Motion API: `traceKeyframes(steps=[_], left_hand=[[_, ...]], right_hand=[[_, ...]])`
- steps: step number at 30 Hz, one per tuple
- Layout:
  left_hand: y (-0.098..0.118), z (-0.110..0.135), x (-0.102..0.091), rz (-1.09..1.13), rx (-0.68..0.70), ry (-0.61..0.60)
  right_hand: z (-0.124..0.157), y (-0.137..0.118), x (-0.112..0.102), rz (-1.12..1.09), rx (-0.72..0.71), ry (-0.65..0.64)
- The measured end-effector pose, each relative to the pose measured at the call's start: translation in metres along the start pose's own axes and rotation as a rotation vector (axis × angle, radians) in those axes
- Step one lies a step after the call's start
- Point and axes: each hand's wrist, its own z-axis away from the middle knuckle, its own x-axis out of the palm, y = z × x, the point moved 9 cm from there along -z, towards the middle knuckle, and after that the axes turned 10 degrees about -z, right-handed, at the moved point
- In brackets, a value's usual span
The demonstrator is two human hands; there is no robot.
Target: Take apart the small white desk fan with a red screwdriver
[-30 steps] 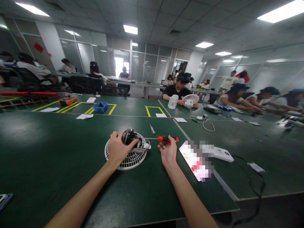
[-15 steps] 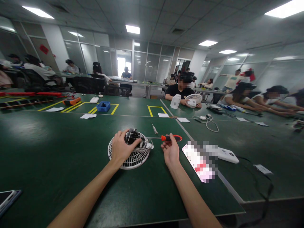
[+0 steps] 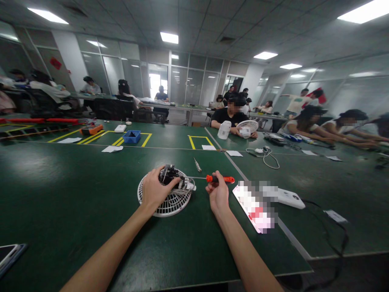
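A round white fan grille point(image 3: 178, 207) lies on the green table, with a black motor assembly point(image 3: 168, 174) and loose wires on top. My left hand point(image 3: 155, 187) is wrapped round the motor assembly, its palm over the left part of the grille. In my right hand point(image 3: 218, 192) is a red-and-black screwdriver point(image 3: 228, 179), held level by its handle. The shaft points left to the motor assembly; its tip is too small to make out against the dark parts. Just beyond lies a small thin screwdriver point(image 3: 197, 165).
A phone with a lit screen point(image 3: 253, 209) lies right of my right hand, beside a white power bank point(image 3: 290, 198) with a black cable. Farther back are a blue bin point(image 3: 131, 137) and a white cable point(image 3: 267, 156). Across the table a person point(image 3: 232, 115) holds another fan part.
The screwdriver handle has turned a little in my right hand and shows more red. My left hand and the motor assembly stay in place.
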Motion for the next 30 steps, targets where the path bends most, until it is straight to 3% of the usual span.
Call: traceKeyframes(steps=[7, 14, 25, 30], left_hand=[[0.0007, 0.0001, -0.0012, 0.010, -0.016, -0.009], [0.0017, -0.0001, -0.0015, 0.017, -0.007, -0.002], [0.0010, 0.0004, -0.0001, -0.011, -0.016, -0.020], [0.0013, 0.0002, -0.0001, -0.017, -0.021, -0.030]], right_hand=[[0.0011, 0.0047, 0.0000, -0.064, 0.079, -0.017], [-0.0004, 0.0040, 0.0044, 0.012, -0.009, -0.058], [-0.0034, 0.0038, -0.0051, -0.017, -0.006, 0.018], [-0.0015, 0.0033, 0.0018, 0.004, -0.026, -0.029]])
